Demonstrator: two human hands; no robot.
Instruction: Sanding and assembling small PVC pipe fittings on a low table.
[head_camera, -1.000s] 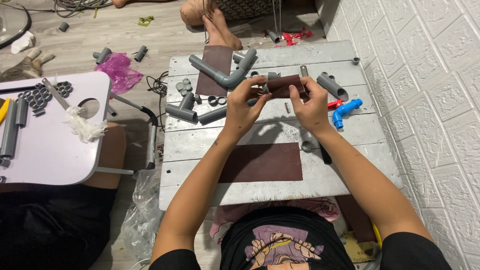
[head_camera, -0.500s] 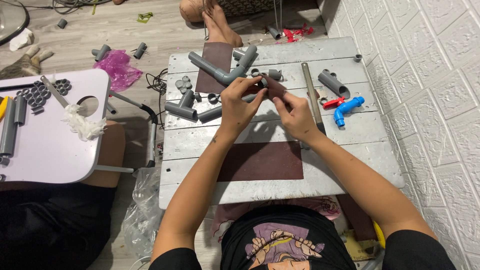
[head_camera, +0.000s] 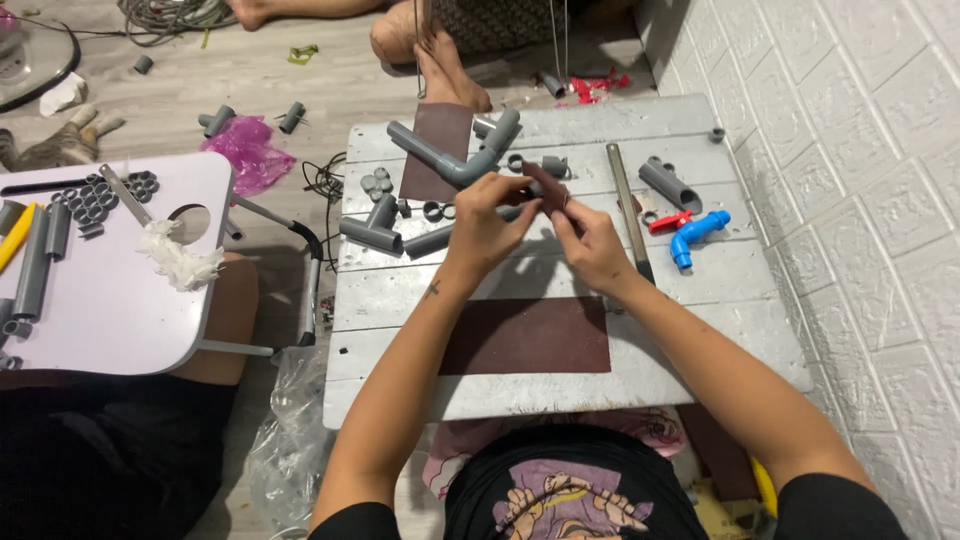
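Hands: left hand and right hand both pinch brown sandpaper scrap above grey table.

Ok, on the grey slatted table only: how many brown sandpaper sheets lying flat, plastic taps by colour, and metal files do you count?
Brown sandpaper sheets lying flat: 2, one near the person and one at the far edge
Blue taps: 1
Red taps: 1
Metal files: 1
Total: 5

Pipe fittings at table back, sandpaper sheet front-ctr, taps on rt.
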